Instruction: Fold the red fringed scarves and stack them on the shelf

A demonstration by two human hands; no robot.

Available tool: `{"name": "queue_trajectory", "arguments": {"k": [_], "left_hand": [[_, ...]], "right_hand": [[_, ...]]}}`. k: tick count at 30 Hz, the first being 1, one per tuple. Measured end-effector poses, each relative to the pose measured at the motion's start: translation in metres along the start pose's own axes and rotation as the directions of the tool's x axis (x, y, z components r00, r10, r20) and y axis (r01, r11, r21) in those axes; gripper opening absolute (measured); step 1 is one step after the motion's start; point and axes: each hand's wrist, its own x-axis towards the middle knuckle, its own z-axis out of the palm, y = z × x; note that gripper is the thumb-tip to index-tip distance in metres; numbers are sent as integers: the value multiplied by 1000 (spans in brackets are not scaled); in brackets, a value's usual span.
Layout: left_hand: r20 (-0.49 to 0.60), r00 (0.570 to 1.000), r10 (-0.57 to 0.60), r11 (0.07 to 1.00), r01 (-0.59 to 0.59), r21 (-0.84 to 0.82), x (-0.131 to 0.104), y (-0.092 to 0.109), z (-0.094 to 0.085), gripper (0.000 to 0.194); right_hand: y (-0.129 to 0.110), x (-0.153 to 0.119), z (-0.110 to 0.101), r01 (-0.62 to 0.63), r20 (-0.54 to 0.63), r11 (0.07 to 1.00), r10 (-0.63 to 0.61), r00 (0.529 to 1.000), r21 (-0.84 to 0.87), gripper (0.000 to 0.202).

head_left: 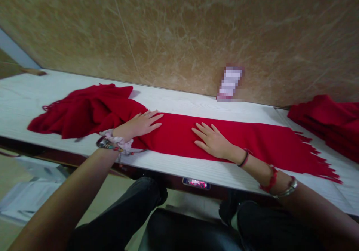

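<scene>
A red fringed scarf (179, 135) lies along the white table. Its right part is flat, with the fringe spread at the right end, while its left part is bunched in a loose, crumpled heap. My left hand (141, 124) rests palm down where the heap meets the flat stretch, fingers spread. On the middle of the flat stretch lies my right hand (211, 141), also palm down with its fingers apart. Neither hand grips the cloth.
Folded red cloth (328, 120) is stacked at the table's right end. A blurred-out card (230, 83) leans on the marbled wall behind. Below the front edge sits a phone (196, 183) with a lit screen. White packages (30, 198) are on the floor, lower left.
</scene>
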Motion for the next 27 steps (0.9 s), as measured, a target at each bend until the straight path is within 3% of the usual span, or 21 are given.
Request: {"name": "queue_trajectory", "arguments": {"k": [2, 6, 13, 15, 18, 19, 24, 27], "left_hand": [[-7, 1000, -25, 997, 25, 76, -7, -18, -8, 51], [-29, 999, 42, 975, -35, 222, -27, -46, -26, 44], [-82, 982, 171, 930, -133, 343, -45, -51, -36, 36], [-177, 972, 154, 922, -76, 381, -51, -53, -40, 30], [-364, 931, 35, 911, 120, 394, -62, -58, -41, 30], [-376, 926, 16, 912, 140, 384, -65, -60, -39, 30], [-110, 991, 73, 934, -30, 355, -70, -82, -10, 36], [-149, 989, -21, 918, 78, 389, -76, -91, -3, 32]], "right_hand": [[1, -1, -1, -8, -1, 1000, 8, 1000, 2, 59], [0, -1, -2, -22, -1, 1000, 22, 1000, 3, 58], [-1, 0, -2, -28, -5, 1000, 28, 1000, 12, 57], [0, -1, -2, -30, -1, 999, 30, 1000, 12, 57], [2, -2, -1, -27, -11, 999, 28, 1000, 17, 56], [2, -2, -1, -26, -17, 999, 26, 1000, 19, 56], [2, -2, 0, -33, -21, 999, 33, 999, 23, 55], [2, -2, 0, -27, -23, 999, 27, 999, 18, 55]]}}
